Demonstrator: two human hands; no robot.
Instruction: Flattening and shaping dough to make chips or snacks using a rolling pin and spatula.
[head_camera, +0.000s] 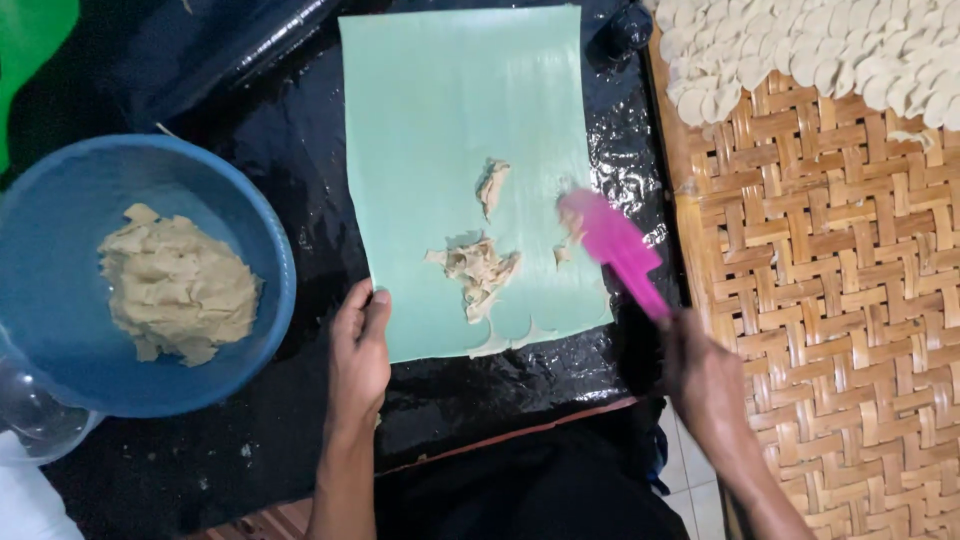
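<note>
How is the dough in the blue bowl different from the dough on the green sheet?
The bowl dough is one big heaped lump in the blue bowl; the sheet dough is a few small, thin, torn scraps. The bowl dough sits untouched; the sheet dough lies beside the pink spatula in the right hand. Both are pale tan.

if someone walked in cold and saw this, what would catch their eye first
Probably the bright pink spatula, held in the right hand and blurred over the right side of the pale green sheet, which lies on a glossy black surface and carries scraps of beige dough. The left hand rests on the sheet's lower left edge. Next, the blue bowl at left holding a big dough lump, and the woven tray at right with pale dough discs at its top.
</note>
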